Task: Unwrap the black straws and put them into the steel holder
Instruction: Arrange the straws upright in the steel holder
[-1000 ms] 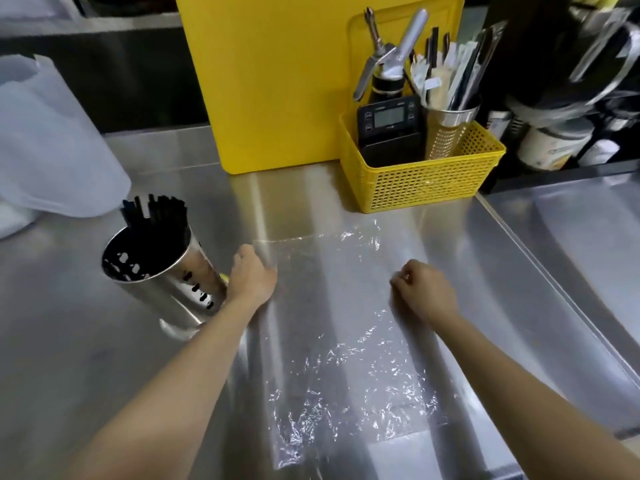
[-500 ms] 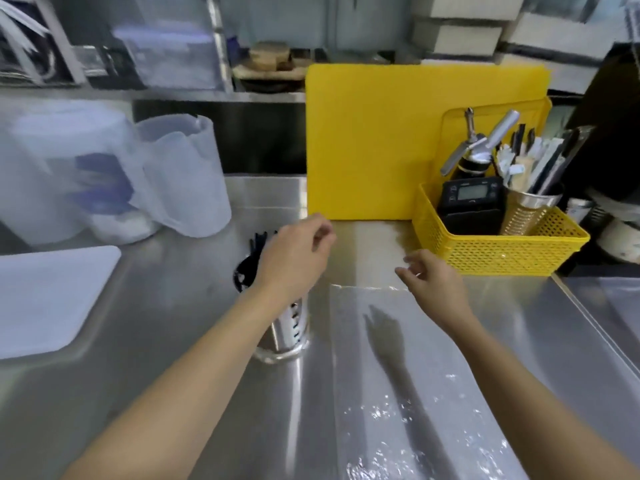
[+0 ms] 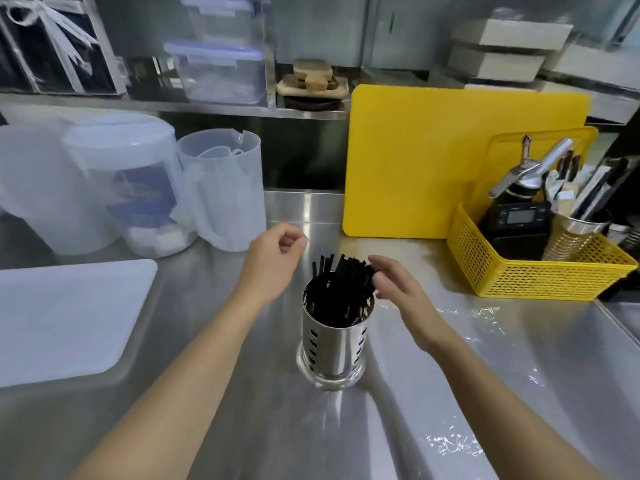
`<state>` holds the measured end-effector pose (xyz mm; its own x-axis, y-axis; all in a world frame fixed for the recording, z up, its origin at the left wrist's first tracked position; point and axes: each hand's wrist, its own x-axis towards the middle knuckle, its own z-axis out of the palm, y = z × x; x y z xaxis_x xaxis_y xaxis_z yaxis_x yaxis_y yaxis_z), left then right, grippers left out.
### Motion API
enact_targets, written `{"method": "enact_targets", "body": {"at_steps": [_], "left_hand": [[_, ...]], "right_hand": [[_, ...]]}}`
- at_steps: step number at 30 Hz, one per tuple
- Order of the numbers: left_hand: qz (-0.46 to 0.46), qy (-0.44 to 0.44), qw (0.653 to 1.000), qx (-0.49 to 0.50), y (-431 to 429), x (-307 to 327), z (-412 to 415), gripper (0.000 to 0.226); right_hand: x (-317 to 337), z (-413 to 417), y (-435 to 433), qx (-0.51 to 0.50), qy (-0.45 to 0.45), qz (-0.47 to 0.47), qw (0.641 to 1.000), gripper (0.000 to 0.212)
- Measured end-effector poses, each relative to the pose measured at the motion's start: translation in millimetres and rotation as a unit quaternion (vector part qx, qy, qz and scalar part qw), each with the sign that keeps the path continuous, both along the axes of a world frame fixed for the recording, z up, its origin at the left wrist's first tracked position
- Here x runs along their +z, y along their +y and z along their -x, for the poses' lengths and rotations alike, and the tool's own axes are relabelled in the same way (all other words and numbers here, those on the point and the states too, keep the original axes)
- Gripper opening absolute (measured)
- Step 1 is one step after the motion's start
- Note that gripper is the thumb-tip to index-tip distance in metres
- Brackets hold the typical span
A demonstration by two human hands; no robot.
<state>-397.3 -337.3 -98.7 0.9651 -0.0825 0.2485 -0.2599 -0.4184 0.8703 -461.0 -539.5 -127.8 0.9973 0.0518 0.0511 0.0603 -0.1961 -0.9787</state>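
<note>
A perforated steel holder (image 3: 331,348) stands upright on the steel counter, in the middle of the view. Several black straws (image 3: 341,289) fill it, their tips fanning out above the rim. My left hand (image 3: 273,258) hovers just up and left of the holder, fingers loosely curled, holding nothing. My right hand (image 3: 398,289) is at the holder's right side, fingers apart, fingertips touching the straw tips. A clear plastic wrap (image 3: 485,358) lies flat and crinkled on the counter to the right.
A yellow cutting board (image 3: 433,161) leans at the back. To its right a yellow basket (image 3: 540,275) holds a timer, a dispenser and a cup of utensils. Translucent jugs (image 3: 221,188) stand at the back left. A white tray (image 3: 65,317) lies at the left.
The view has tilted up and shifted left. My hands left the flat wrap and rose to the holder. The holder, tilted one second ago, now stands upright between my hands.
</note>
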Motion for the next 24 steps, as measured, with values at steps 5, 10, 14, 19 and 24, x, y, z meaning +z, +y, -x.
{"method": "enact_targets", "body": {"at_steps": [5, 10, 14, 19, 24], "left_hand": [[0.051, 0.046, 0.997, -0.02, 0, -15, -17, 0.014], [0.095, 0.111, 0.988, -0.049, -8, -25, -28, 0.018], [0.103, 0.19, 0.974, -0.064, -16, -36, -27, 0.04], [0.095, 0.206, 0.971, -0.079, -15, -45, -18, 0.084], [0.099, 0.195, 0.973, -0.074, -10, -45, -18, 0.067]], "right_hand": [[-7, 2, -4, 0.082, 0.066, -0.004, 0.994, 0.126], [-15, 3, 7, 0.069, 0.06, 0.053, 0.994, 0.103], [-22, 0, 14, 0.066, 0.055, 0.041, 0.995, 0.079], [-29, -8, 12, 0.069, 0.078, -0.015, 0.994, 0.058], [-25, -17, 11, 0.002, 0.036, 0.015, 0.999, 0.035]]}}
